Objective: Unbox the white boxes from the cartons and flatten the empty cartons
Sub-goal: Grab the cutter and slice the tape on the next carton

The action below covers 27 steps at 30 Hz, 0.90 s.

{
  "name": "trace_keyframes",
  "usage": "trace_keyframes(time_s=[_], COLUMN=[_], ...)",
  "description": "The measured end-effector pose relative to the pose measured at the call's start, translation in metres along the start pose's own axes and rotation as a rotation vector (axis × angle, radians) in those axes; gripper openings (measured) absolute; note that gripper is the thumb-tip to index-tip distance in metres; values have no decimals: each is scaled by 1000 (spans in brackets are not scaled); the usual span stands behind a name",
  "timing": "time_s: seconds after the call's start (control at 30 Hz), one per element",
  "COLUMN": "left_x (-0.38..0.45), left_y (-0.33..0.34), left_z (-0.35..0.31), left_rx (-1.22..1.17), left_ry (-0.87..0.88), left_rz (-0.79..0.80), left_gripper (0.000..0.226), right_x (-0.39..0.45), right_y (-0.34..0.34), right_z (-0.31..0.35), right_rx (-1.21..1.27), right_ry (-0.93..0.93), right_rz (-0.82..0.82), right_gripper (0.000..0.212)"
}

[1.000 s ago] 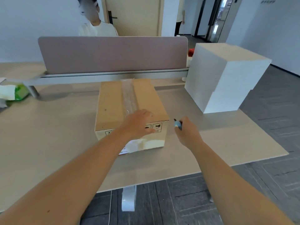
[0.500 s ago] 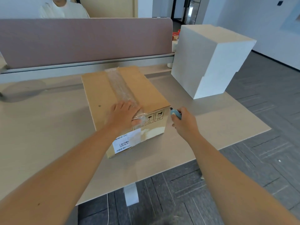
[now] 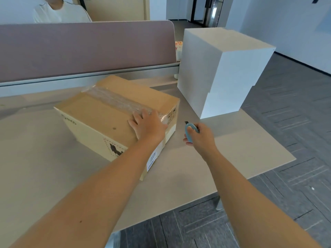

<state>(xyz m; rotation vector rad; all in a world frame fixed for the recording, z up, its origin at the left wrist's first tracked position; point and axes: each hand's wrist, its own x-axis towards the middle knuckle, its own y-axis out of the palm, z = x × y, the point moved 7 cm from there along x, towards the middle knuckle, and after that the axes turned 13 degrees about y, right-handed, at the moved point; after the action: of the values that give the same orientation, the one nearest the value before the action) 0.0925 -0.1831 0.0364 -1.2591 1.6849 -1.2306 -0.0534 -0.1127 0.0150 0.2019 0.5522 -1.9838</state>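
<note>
Free: I see bare table [image 3: 232, 149] right of the carton [image 3: 107, 111], and a narrow lane between it and the stacked white boxes [image 3: 220, 68] | Blocked: divider panel [image 3: 86, 49] walls the far edge; my left hand [image 3: 148, 125] covers the carton's near corner.

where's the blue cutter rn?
Head view, right of centre: blue cutter gripped in the right hand, just right of the taped carton, above the desk.
</note>
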Motion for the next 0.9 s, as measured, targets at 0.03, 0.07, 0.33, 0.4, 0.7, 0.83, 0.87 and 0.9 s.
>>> trace_keyframes(time_s=[0.03,0.07,0.33,0.4,0.7,0.83,0.87,0.9], left_x=[6,10,17,23,46,48,48,48], left_y=[-1,-2,-25,-28,-12,-7,-8,-8], left_z=[-5,-9,2,9,17,19,19,19], left_rx=[-83,-163,-240,-136,200,207,206,204], left_ry=[-8,-3,186,306,655,696,699,700], left_rz=[-21,-45,-56,5,228,212,208,207], left_gripper=[47,44,57,62,65,62,61,61], right_x=[5,9,25,25,27,27,27,27], right_y=[-2,-2,28,37,48,48,49,49], right_z=[-1,-1,15,18,16,18,18,19], right_rx=[57,103,241,302,365,382,387,392], right_ry=[29,55,82,91,81,56,57,57], right_rz=[14,28,40,42,-87,-119,-123,-124], right_gripper=[9,7,12,11,9,9,9,9])
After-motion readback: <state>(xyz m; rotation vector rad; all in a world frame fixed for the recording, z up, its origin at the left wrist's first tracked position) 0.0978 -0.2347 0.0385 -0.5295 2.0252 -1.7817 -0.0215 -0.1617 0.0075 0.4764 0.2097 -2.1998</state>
